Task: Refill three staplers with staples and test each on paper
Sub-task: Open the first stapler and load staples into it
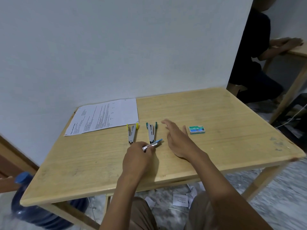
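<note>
A printed sheet lies at the bench's far left corner, against the wall. Just before its near right corner lie two opened staplers side by side, the right one beside the left. A third stapler lies just before them. A staple box sits further right, mid-bench.

Table: you sit at a pale wooden table pushed against a plain light wall.
Water jug: a blue bottle with a blue cap stands on the floor by your table's near-left leg.
Floor: torn paper scraps lie under the table.
Far right: a seated person in dark clothes rests a hand on a second wooden table.
</note>
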